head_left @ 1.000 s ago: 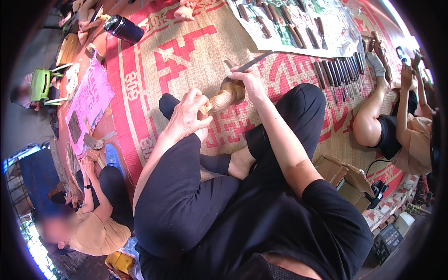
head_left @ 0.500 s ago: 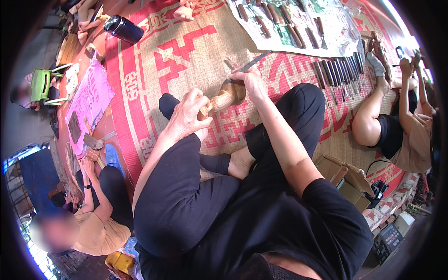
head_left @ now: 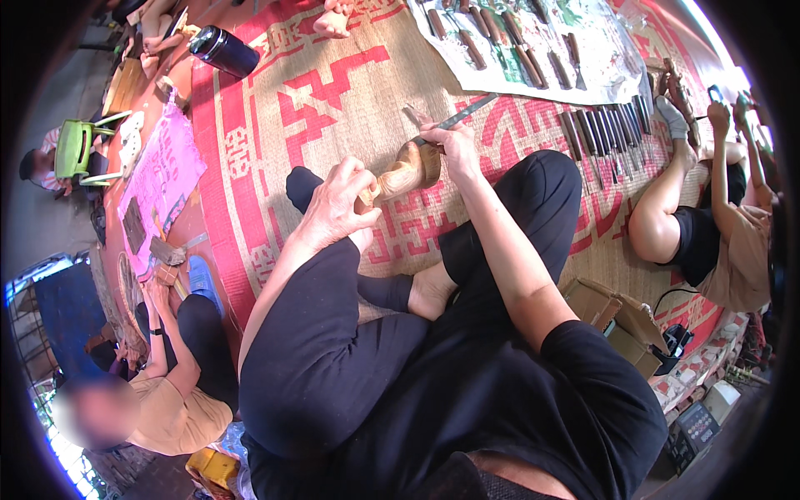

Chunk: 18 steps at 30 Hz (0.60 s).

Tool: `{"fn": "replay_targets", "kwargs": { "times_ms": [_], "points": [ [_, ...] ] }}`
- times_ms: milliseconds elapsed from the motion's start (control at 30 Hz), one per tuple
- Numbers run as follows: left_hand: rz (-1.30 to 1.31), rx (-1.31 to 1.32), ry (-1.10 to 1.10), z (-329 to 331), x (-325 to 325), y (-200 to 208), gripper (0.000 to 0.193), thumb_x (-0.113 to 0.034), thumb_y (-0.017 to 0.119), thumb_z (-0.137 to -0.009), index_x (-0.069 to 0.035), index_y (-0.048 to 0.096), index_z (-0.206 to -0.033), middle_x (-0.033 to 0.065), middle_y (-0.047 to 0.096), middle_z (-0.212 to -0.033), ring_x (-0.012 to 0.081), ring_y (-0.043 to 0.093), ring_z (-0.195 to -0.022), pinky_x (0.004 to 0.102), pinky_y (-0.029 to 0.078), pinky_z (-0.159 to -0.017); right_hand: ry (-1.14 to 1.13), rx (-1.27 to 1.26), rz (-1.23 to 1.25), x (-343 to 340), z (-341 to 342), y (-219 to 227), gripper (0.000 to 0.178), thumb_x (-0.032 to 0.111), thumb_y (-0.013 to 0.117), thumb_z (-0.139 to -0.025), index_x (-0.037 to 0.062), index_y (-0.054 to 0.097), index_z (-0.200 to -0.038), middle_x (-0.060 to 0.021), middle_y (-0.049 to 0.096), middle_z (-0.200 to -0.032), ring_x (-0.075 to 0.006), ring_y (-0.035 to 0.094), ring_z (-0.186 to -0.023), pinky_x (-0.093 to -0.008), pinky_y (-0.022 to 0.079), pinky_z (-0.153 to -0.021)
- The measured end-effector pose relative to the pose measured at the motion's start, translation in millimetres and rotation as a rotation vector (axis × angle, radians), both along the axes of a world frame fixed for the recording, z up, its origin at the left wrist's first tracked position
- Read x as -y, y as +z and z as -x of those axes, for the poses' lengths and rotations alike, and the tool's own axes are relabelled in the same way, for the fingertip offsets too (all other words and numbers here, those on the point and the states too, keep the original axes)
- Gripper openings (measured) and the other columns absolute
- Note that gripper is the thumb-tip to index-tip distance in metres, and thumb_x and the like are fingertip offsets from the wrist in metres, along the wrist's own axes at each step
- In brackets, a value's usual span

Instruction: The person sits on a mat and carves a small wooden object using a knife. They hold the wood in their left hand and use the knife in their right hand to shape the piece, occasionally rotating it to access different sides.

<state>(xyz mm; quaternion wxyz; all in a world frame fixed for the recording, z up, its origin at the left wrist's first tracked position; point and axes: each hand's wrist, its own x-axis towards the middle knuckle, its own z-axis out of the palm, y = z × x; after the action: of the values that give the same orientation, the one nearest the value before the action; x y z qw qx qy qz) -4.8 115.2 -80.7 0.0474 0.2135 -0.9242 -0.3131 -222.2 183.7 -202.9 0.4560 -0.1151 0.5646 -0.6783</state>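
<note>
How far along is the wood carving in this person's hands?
Done: the wooden piece already has a rounded, smooth shape. In hand: the left hand steadies it while the right hand presses a chisel to its top. Left: finer detail can't be judged; more chisels lie on the mat.

— What sort of place was it?
— A floor-level carving workshop. People sat on a woven red mat (head_left: pixel 333 100).
— What showed that?
— Rows of chisels (head_left: pixel 604 129) lay on it, more tools (head_left: pixel 500 37) on a cloth (head_left: pixel 583 75), and a half-shaped wooden piece (head_left: pixel 408 171) was there.
</note>
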Motion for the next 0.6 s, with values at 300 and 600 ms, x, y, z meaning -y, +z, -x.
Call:
{"fn": "replay_targets", "kwargs": {
  "times_ms": [300,600],
  "points": [
    [-0.008,0.017,0.025,-1.8,-0.6,-2.2,0.032,-0.015,0.074,-0.065,-0.009,0.055,-0.09,0.0066,0.047,-0.097,0.0258,0.057,-0.09,0.0353,0.047,-0.077,0.025,0.027,0.015,-0.2,-7.3,10.9,0.016,0.001,0.067,-0.072,-0.0004,0.066,-0.088,-0.0059,0.066,-0.082,-0.0155,0.061,-0.079,-0.0269,0.047,-0.078],
    [-0.061,0.023,0.062,-4.9,-0.5,-1.4,0.033,-0.014,0.074,-0.065,-0.008,0.054,-0.09,0.0065,0.047,-0.095,0.0244,0.057,-0.09,0.0341,0.047,-0.079,0.091,0.066,0.082,-3.0,-11.8,17.4,0.019,0.001,0.066,-0.074,-0.0027,0.064,-0.093,-0.0083,0.067,-0.085,-0.0166,0.063,-0.08,-0.0274,0.047,-0.079]
  ]
}}
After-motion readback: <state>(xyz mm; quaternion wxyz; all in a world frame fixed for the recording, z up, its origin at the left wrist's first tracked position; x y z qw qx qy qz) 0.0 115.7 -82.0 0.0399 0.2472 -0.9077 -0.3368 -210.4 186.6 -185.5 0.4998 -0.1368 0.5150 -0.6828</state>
